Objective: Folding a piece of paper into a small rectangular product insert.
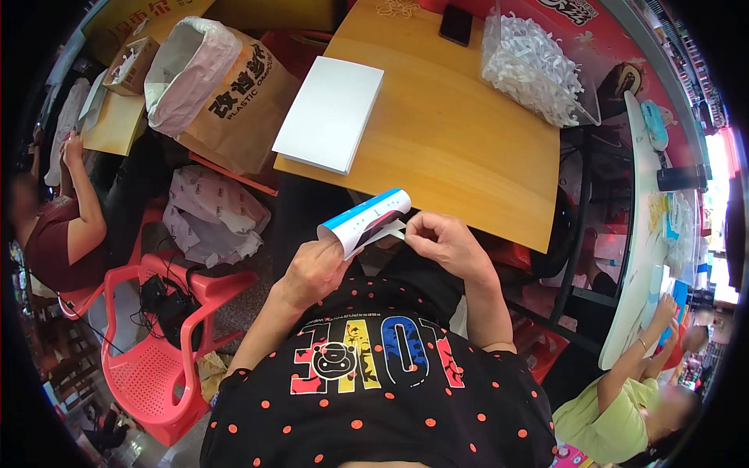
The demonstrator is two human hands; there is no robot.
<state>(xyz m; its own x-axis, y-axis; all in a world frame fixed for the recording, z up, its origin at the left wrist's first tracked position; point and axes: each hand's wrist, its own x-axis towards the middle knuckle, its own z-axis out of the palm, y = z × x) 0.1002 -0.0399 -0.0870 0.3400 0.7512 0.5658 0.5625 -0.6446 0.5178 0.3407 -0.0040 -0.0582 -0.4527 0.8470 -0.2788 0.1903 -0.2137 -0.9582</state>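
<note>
A printed sheet [365, 217], white with a blue band and a dark patch, is curled over in front of my body, just off the table's near edge. My left hand [314, 271] is closed on its lower left end. At its right end, my right hand [446, 240] pinches a narrow white strip [396, 229] between thumb and fingers. Whether the strip is attached to the sheet I cannot tell. A neat stack of white paper [331, 113] lies near the left edge of the wooden table [445, 140], beyond my hands.
A clear bin of white paper strips [534, 70] stands at the table's far right, beside a dark phone [456, 25]. Rubber bands [398, 8] lie at the far edge. Left are a large paper sack [246, 109] and a red chair [160, 343]. People sit at both sides.
</note>
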